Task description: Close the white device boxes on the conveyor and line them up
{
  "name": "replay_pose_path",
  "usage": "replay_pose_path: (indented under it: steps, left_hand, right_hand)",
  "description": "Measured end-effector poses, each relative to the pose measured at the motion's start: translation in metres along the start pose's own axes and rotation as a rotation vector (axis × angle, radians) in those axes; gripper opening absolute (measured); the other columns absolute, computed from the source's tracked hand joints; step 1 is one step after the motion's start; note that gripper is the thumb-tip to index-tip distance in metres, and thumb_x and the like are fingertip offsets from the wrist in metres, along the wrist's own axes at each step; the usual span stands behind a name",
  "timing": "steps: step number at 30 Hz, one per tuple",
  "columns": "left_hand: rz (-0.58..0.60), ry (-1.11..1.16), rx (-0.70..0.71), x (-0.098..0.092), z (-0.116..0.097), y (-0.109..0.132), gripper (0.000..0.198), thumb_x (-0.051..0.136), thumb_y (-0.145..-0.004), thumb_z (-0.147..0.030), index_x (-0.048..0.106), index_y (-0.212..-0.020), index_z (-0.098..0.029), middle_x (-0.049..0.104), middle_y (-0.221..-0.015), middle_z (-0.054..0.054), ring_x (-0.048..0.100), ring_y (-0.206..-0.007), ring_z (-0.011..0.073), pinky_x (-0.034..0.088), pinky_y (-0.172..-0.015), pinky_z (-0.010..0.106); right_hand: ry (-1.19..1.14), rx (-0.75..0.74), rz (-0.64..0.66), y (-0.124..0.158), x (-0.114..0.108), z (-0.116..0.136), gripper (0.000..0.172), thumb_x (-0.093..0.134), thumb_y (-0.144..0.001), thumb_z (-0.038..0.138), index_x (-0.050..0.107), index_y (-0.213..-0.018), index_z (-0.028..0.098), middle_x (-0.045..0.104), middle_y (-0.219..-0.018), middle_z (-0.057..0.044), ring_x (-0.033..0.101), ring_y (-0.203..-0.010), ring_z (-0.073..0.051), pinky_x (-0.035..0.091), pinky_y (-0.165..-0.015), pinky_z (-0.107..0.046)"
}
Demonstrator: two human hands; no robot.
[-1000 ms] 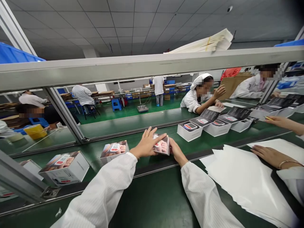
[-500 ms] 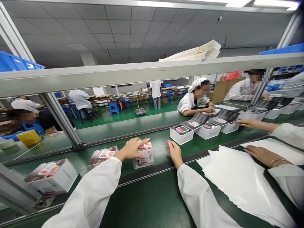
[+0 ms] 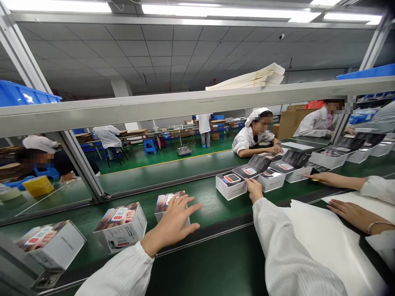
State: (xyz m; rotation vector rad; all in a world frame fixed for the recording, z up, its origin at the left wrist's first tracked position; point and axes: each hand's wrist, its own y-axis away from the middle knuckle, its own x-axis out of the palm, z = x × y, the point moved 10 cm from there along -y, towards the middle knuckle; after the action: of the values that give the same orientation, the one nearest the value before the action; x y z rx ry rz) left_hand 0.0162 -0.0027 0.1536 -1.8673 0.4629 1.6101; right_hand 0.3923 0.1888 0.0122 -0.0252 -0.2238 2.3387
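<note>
My left hand point(image 3: 174, 222) hovers in the middle with fingers spread and nothing in its grasp. Just behind it, partly covered by the fingers, is a closed picture-printed box point(image 3: 162, 202); whether they touch is unclear. My right hand point(image 3: 254, 190) has its fingers closed at the right edge of an open white box point(image 3: 231, 189). That box's dark lid point(image 3: 251, 164) is folded back to the right, and a device with a red-and-white screen point(image 3: 232, 178) lies inside. Another closed box point(image 3: 120, 226) stands left of my left hand.
A further closed box point(image 3: 52, 244) sits at the far left by a metal post point(image 3: 82, 164). Several open boxes point(image 3: 298, 172) line the belt on the right. White sheets point(image 3: 327, 234) lie near a co-worker's hands point(image 3: 348, 211). Another person point(image 3: 254, 133) sits opposite.
My left hand has come off the top of the closed box and its fingers have spread. The closed boxes now appear farther left. My right hand has moved right to the open box.
</note>
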Motion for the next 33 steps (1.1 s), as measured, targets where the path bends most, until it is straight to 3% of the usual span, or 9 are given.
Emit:
replay_pose_path:
  steps: [4,7,12,17,21,25,28,30,33]
  left_hand:
    - [-0.043,0.079,0.041,0.008,-0.012,-0.005,0.051,0.065,-0.091,-0.034,0.049,-0.140,-0.033,0.048,-0.143,0.008,0.040,-0.135,0.0324,0.025,-0.113,0.060]
    - [-0.129,0.122,0.084,0.010,-0.023,-0.012,0.047,0.063,-0.092,-0.032,0.051,-0.137,-0.031,0.048,-0.142,0.008,0.041,-0.133,0.0302,0.029,-0.112,0.056]
    - [-0.239,0.179,0.096,0.015,-0.040,-0.032,0.043,0.060,-0.092,-0.027,0.054,-0.134,-0.029,0.049,-0.140,0.009,0.041,-0.131,0.0294,0.035,-0.109,0.051]
    - [-0.326,0.178,0.073,0.023,-0.044,-0.038,0.040,0.057,-0.091,-0.022,0.055,-0.131,-0.025,0.052,-0.132,0.011,0.048,-0.123,0.0298,0.042,-0.101,0.049]
    - [-0.448,0.161,-0.020,0.025,-0.028,-0.034,0.040,0.051,-0.092,-0.018,0.053,-0.132,-0.023,0.051,-0.128,0.013,0.048,-0.121,0.0298,0.043,-0.100,0.049]
    - [-0.280,0.275,-0.197,0.067,0.002,-0.054,0.056,0.050,-0.090,-0.017,0.038,-0.145,-0.017,0.043,-0.144,0.017,0.039,-0.135,0.0314,0.035,-0.109,0.049]
    - [-0.151,0.340,-0.221,0.100,0.012,-0.066,0.060,0.053,-0.087,-0.017,0.039,-0.145,-0.012,0.052,-0.138,0.019,0.051,-0.127,0.0293,0.042,-0.106,0.042]
    - [-0.128,0.337,-0.194,0.107,0.013,-0.067,0.065,0.056,-0.085,-0.018,0.037,-0.146,-0.013,0.054,-0.137,0.018,0.052,-0.125,0.0289,0.043,-0.104,0.042]
    - [-0.122,0.303,-0.138,0.093,0.012,-0.061,0.083,0.067,-0.079,-0.016,0.028,-0.152,-0.021,0.034,-0.153,0.016,0.030,-0.141,0.0333,0.032,-0.111,0.049]
  right_hand:
    - [0.099,-0.028,0.018,0.033,-0.016,-0.002,0.049,0.059,-0.069,0.048,0.071,-0.102,0.014,0.071,-0.085,-0.008,0.060,-0.079,-0.023,0.045,-0.077,-0.034]
    - [0.261,-0.108,0.078,0.067,-0.029,0.013,0.050,0.052,-0.077,0.048,0.068,-0.116,0.021,0.071,-0.092,-0.007,0.061,-0.085,-0.025,0.043,-0.081,-0.036]
    - [0.453,-0.310,0.233,0.115,-0.024,0.042,0.057,0.034,-0.089,0.047,0.054,-0.138,0.024,0.068,-0.106,-0.009,0.061,-0.096,-0.027,0.045,-0.085,-0.039]
    - [0.499,-0.473,0.283,0.134,-0.013,0.055,0.053,0.029,-0.095,0.041,0.050,-0.142,0.026,0.060,-0.126,-0.010,0.056,-0.117,-0.025,0.045,-0.095,-0.039]
    - [0.641,-0.507,0.390,0.147,0.001,0.052,0.044,0.035,-0.096,0.045,0.058,-0.133,0.036,0.050,-0.141,-0.007,0.052,-0.124,-0.026,0.044,-0.100,-0.042]
    - [0.572,-0.484,0.443,0.157,0.011,0.054,0.043,0.041,-0.094,0.051,0.061,-0.128,0.034,0.050,-0.142,-0.006,0.049,-0.128,-0.027,0.041,-0.104,-0.045]
    - [0.400,-0.383,0.487,0.158,0.019,0.050,0.050,0.038,-0.093,0.054,0.058,-0.130,0.027,0.060,-0.131,-0.007,0.056,-0.119,-0.025,0.044,-0.101,-0.042]
    - [0.328,-0.302,0.494,0.155,0.021,0.044,0.053,0.040,-0.091,0.058,0.057,-0.129,0.026,0.065,-0.123,-0.007,0.061,-0.109,-0.025,0.046,-0.097,-0.042]
    - [0.218,-0.184,0.463,0.148,0.023,0.034,0.055,0.045,-0.087,0.063,0.059,-0.126,0.026,0.069,-0.113,-0.006,0.063,-0.098,-0.025,0.048,-0.089,-0.040]
